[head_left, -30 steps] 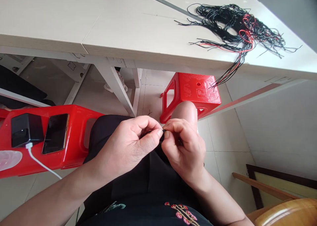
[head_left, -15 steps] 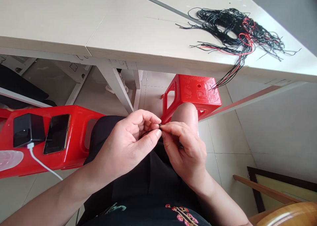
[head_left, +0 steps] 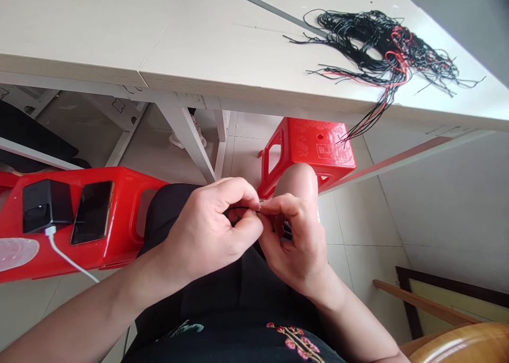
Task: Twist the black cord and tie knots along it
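Note:
Above my lap, my left hand [head_left: 217, 222] pinches a thin black cord [head_left: 238, 208] between thumb and forefinger. My right hand [head_left: 296, 236] meets it fingertip to fingertip and pinches the same cord close by. Most of the cord is hidden behind the fingers, so its ends cannot be made out. On the table, at the upper right, lies a tangled bundle of black cords [head_left: 369, 24] with some red strands, its loose ends hanging over the front edge.
A grey metal strip [head_left: 274, 13] lies on the white table [head_left: 99, 24], partly under the bundle. At left a red stool [head_left: 127, 214] bears a black power bank [head_left: 47, 206] with a white cable, and a phone [head_left: 92, 212]. Another red stool [head_left: 318, 140] stands under the table.
My left thumb and forefinger have closed in on the cord, and a black stretch of it now shows across the left fingers. Both hands stay in nearly the same place.

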The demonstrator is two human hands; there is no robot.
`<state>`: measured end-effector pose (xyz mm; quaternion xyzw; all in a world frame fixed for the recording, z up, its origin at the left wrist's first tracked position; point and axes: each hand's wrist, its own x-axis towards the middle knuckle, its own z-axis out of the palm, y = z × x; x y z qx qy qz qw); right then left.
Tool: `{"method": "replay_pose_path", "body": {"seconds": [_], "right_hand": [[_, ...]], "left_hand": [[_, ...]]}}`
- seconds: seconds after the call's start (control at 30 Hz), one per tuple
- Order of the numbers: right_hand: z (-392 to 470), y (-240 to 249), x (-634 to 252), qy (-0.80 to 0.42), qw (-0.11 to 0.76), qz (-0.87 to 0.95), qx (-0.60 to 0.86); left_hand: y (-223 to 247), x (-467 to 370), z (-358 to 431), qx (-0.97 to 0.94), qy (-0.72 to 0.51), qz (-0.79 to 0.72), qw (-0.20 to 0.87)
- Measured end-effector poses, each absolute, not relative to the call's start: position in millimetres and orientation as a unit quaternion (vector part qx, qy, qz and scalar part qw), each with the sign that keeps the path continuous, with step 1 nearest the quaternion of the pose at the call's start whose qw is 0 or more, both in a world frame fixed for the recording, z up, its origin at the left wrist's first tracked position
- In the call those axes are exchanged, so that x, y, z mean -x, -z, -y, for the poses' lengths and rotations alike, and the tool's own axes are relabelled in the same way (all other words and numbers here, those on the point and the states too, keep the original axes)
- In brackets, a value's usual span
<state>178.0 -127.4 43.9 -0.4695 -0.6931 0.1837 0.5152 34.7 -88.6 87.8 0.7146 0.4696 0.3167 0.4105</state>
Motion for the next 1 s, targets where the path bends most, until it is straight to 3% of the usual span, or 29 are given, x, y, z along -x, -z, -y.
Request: {"method": "replay_pose_path", "body": {"seconds": [0.4,0.67,1.0], "right_hand": [[127,-44,-177,-0.415,0.587,0.569,0.399],[128,-48,-178,-0.305,0.548,0.632,0.455],[126,-49,-180,-0.267,0.544,0.630,0.486]], "left_hand": [[-89,-36,88,-0.620,-0.333,-0.468,0.534],[-92,-31,93,-0.616,-0.332,-0.478,0.530],[-95,-25,91,-0.611,-0.332,-0.469,0.545]]}}
